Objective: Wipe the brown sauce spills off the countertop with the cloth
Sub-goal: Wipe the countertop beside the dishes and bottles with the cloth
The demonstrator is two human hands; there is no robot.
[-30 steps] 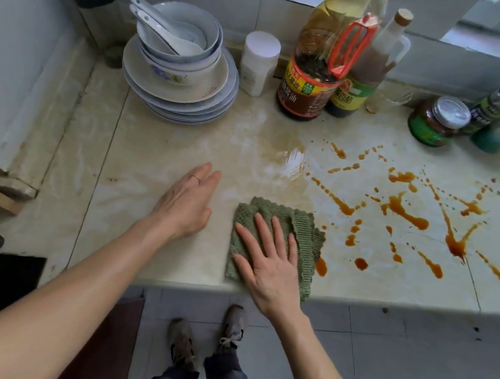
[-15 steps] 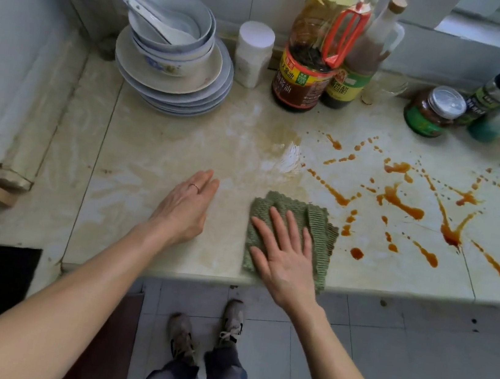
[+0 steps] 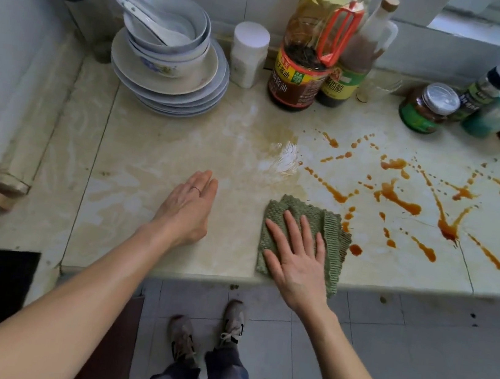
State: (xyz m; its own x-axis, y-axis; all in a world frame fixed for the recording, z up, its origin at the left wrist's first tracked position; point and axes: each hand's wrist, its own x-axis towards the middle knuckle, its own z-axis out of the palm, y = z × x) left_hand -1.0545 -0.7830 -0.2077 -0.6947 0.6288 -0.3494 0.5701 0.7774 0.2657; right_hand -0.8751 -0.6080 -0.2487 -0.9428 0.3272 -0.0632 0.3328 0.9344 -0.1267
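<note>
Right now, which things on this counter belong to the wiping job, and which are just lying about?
Belongs to the job:
green cloth, flat under the right hand
brown sauce spills
countertop

Just lying about:
stacked plates and bowls, spoons on top
white canister
soy sauce bottle
vinegar bottle
jars at the back right
left hand, resting flat

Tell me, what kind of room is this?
Most likely a home kitchen. A stack of white plates and bowls with spoons sits on the pale stone countertop, big dark sauce bottles stand by the wall, and a right hand presses a green knitted cloth beside brown sauce splashes.
</note>
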